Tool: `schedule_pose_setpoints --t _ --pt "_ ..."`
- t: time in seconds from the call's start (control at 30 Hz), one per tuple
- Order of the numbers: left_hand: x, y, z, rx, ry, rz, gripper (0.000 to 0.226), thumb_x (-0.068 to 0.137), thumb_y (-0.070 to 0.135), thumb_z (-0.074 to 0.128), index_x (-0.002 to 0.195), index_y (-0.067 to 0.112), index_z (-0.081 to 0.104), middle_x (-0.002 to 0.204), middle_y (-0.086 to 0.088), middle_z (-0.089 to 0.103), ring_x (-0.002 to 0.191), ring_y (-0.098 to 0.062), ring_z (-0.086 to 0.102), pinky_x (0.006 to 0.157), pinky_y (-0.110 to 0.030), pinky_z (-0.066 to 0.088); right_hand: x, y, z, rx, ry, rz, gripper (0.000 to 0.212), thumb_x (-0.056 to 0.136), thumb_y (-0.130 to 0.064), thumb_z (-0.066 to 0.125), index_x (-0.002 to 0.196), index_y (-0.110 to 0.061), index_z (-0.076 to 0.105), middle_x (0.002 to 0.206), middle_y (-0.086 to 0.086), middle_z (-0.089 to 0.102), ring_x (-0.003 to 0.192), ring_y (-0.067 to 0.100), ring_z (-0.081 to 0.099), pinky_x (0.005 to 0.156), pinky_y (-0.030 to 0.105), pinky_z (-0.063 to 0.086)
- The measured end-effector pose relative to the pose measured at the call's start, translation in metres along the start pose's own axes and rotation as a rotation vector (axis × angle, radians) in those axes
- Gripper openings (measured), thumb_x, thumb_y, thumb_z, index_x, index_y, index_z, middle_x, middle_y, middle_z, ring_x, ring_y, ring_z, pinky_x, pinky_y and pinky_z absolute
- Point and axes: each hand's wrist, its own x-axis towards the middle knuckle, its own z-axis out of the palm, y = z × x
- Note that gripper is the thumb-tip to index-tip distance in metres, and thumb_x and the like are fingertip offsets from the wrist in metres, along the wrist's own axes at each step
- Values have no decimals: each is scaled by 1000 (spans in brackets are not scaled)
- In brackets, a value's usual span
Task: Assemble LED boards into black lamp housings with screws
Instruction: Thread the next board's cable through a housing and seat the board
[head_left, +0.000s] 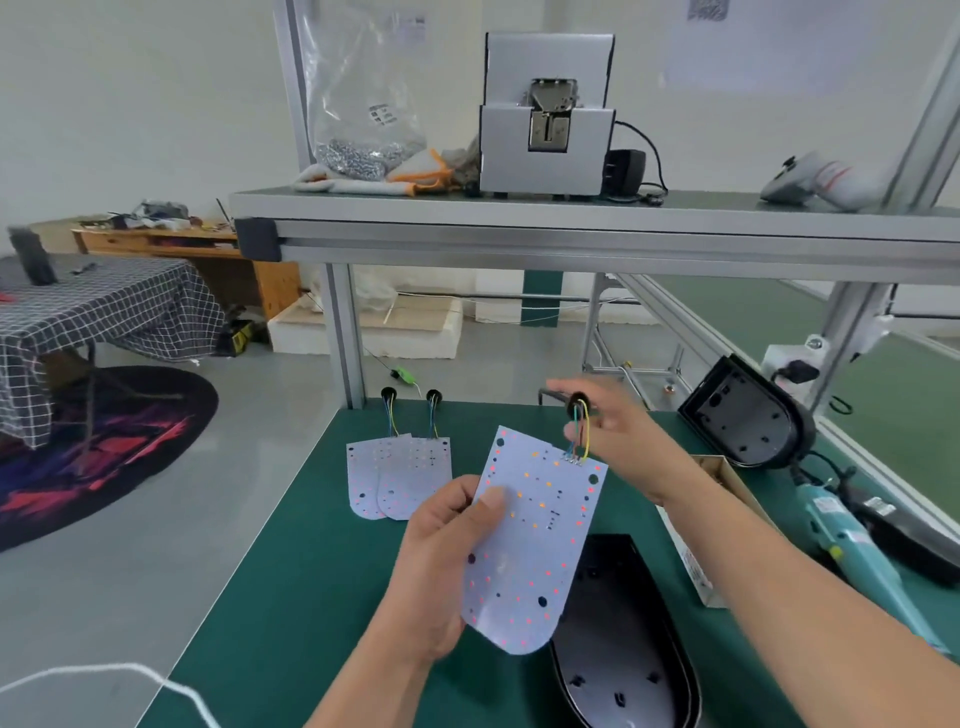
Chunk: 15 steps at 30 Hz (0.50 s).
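Here, two spare boards (397, 478) lie overlapping on the green bench (291, 597), left of the held board (535, 540) and well apart from it. The left hand (441, 566) grips the board's left edge, thumb pressed flat on its face and fingers curled behind, so it hangs tilted above the bench. From the board's top right corner, coloured wires (579, 436) run up to a black grommet (578, 402), which the blurred right hand (618, 441) pinches between thumb and fingers. Under the board's lower right lies an open black housing (623, 649), partly hidden by it. Right of the board sit a cardboard box (717, 519), a second housing (748, 415) tipped on edge, and a teal screwdriver (852, 545).
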Motion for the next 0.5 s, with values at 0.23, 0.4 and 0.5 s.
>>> schedule_pose_setpoints --t 0.23,0.4,0.5 --pt "-3 5 6 -168 21 -78 33 82 40 84 98 13 74 89 -8 69 76 -25 64 70 -34 54 -28 7 -2 -208 -90 -37 17 110 -35 49 104 -39 64 97 -14 73 98 17 66 89 39 50" --pt "-2 0 15 -205 9 -88 52 99 39 55 137 5 66 142 -15 67 134 -28 64 117 -45 40 -63 -3 13 -168 -130 -103 30 104 -52 50 94 -28 65 68 -11 54 65 7 49 66 33 45" --pt "-3 -5 19 -158 -49 -85 51 108 39 52 142 2 63 147 -19 63 138 -31 60 118 -47 44 -79 -15 21 -248 -253 -167 29 110 -44 48 104 -26 70 90 -19 71 81 -2 62 77 27 51"
